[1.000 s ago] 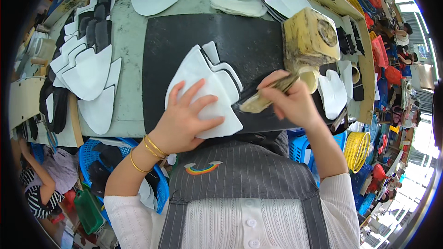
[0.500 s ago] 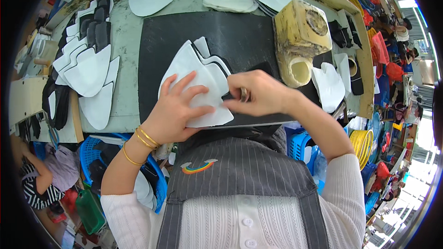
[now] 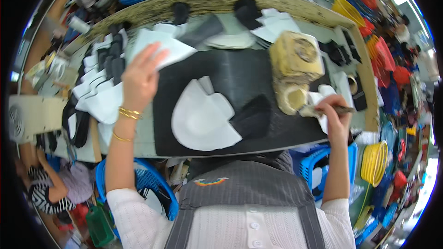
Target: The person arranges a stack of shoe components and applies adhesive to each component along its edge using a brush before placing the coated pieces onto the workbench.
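Note:
My left hand (image 3: 143, 76), smeared by motion, is at the far left of the bench with its fingers on a white cut piece (image 3: 177, 50) that has a dark grey tail (image 3: 205, 30). Its thumb side is hard to make out. Closed round the handle of a brush (image 3: 341, 109), my right hand (image 3: 338, 122) is at the right, and the bristle end is beside the mouth of a yellowed glue pot (image 3: 295, 97). On the black mat (image 3: 221, 71) lies a rounded white piece (image 3: 198, 120) with a dark flap (image 3: 254, 116) to its right.
Overlapping white and black pieces (image 3: 104, 103) line the bench's left side. More white pieces (image 3: 277, 25) lie along the back, before a raised wooden edge (image 3: 207, 0). Blue baskets (image 3: 170, 205) stand below the front edge. Another person (image 3: 48, 186) is at the lower left.
My left hand has gone from the mat to the far left with a white piece. My right hand has moved right with the brush to the pot. The view has shifted.

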`<state>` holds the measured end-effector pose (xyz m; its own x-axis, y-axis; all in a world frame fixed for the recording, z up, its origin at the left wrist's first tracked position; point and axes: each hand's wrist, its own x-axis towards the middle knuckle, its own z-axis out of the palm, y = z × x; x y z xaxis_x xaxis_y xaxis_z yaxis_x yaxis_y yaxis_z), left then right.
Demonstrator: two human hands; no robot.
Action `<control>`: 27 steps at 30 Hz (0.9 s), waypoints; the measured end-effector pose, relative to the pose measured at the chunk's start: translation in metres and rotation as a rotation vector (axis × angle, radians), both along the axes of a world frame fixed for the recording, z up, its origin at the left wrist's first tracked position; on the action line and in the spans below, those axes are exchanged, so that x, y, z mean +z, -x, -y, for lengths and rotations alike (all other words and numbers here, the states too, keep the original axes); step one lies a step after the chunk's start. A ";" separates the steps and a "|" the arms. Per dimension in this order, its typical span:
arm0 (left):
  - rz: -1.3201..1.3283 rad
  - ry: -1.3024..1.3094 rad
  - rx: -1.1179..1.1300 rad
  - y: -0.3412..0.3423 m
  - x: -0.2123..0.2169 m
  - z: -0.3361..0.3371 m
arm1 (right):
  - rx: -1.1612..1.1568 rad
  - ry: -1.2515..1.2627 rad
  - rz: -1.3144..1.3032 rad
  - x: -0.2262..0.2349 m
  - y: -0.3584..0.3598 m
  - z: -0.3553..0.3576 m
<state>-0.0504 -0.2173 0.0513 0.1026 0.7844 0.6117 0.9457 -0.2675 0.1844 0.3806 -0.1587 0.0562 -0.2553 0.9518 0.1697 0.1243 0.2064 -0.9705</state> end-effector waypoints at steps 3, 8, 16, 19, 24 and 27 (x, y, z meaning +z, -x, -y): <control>-0.249 0.202 0.186 0.051 -0.040 -0.018 | -0.007 0.053 -0.066 -0.002 0.014 -0.005; -0.080 0.425 -0.057 -0.023 -0.025 0.008 | -0.099 0.120 0.136 -0.011 0.022 -0.012; -0.126 0.725 -0.314 -0.083 -0.015 0.074 | -0.055 0.287 0.278 -0.005 0.022 -0.042; -0.111 0.713 -0.301 -0.080 -0.016 0.075 | 0.014 0.428 0.325 -0.004 0.010 -0.034; -0.067 0.677 -0.371 -0.076 -0.020 0.076 | 0.206 0.483 -0.029 0.001 0.106 -0.007; -0.075 0.688 -0.385 -0.074 -0.019 0.076 | 0.325 0.347 -0.071 -0.013 0.173 -0.003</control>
